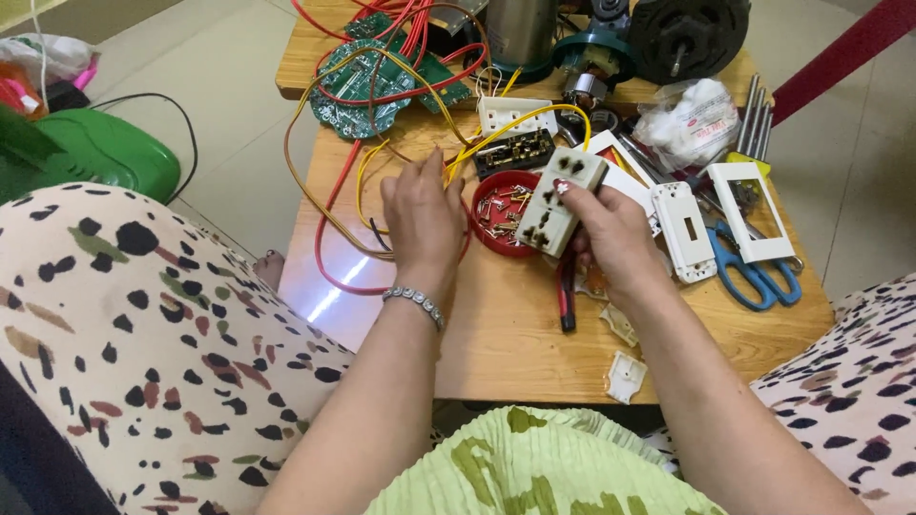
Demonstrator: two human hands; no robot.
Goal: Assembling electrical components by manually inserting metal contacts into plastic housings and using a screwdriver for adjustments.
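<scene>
Head view over a low wooden worktop (515,334). The right hand (611,238) grips a beige socket block (561,202), fingers wrapped round its lower end and thumb pressed on its side, so that the face with its outlets is tilted up toward the camera, apparently for inspection. The left hand (422,215) hangs just beside it over the wires; its fingers point downward, bunched loosely; whether they pinch a yellow wire (458,157) cannot be told. Between the hands sits one red dish (498,229) of small metal parts, placed within reach of both.

Counted: one socket block in hand; one second white socket (503,114) and one black contact insert (515,153) behind the dish; two white cover plates (683,229) at the right, one solid, one an open frame (752,210); one pair of blue scissors (754,277); two green circuit boards (363,91) at the far edge; two small white clips (625,375) near the front edge; one black motor (689,33).
</scene>
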